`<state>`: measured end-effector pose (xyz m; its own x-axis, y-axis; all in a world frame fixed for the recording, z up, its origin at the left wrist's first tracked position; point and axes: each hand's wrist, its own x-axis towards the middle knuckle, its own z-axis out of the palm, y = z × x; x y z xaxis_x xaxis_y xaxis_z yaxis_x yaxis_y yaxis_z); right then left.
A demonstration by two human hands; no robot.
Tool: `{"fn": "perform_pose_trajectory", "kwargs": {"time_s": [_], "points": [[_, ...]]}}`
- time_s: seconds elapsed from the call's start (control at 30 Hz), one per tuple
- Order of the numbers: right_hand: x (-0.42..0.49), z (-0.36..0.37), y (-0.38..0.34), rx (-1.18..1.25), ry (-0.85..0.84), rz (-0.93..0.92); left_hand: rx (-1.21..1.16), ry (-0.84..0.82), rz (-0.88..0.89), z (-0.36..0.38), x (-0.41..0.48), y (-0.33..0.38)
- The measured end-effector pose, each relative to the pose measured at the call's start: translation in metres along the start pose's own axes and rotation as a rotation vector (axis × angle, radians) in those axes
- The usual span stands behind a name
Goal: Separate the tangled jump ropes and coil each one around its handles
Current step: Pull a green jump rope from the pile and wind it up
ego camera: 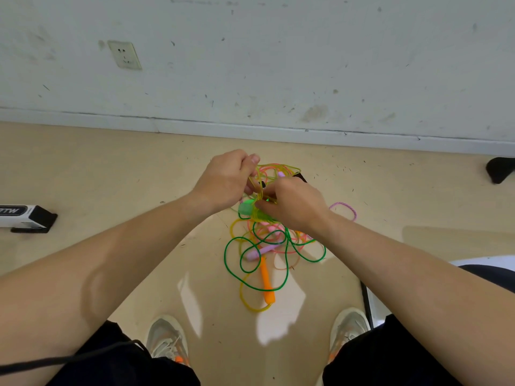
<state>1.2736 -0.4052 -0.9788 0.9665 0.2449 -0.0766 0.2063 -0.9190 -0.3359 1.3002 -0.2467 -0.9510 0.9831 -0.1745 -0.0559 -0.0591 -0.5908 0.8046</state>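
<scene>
A tangle of thin jump ropes lies on the beige floor between my feet and the wall. A green rope (231,267) loops widest, mixed with a yellow rope (252,307) and a pink rope (278,232). An orange handle (266,282) and a lilac handle (260,252) lie in the pile. My left hand (225,181) pinches yellow strands lifted above the heap. My right hand (292,204) grips the strands just beside it, next to a light green handle (246,208). A purple loop (348,208) trails to the right behind my wrist.
The white wall and its baseboard (250,126) run close behind the pile. A black and white box (26,217) lies on the floor at left. A dark object (500,168) sits at far right. My two shoes (165,341) stand near the pile.
</scene>
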Motion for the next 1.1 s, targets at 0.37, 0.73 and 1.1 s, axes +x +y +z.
{"fn": "perform_pose_trajectory", "kwargs": {"time_s": [0.37,0.73,1.1], "points": [[-0.003,0.008,0.001,0.100,0.045,-0.106,-0.311,-0.045,-0.176,-0.004,0.000,-0.004],[0.002,0.010,0.004,0.155,0.039,-0.036,-0.208,-0.083,-0.064,-0.007,0.002,-0.004],[0.009,0.003,0.000,0.540,-0.008,-0.129,-0.063,-0.049,-0.040,-0.006,0.002,-0.002]]}}
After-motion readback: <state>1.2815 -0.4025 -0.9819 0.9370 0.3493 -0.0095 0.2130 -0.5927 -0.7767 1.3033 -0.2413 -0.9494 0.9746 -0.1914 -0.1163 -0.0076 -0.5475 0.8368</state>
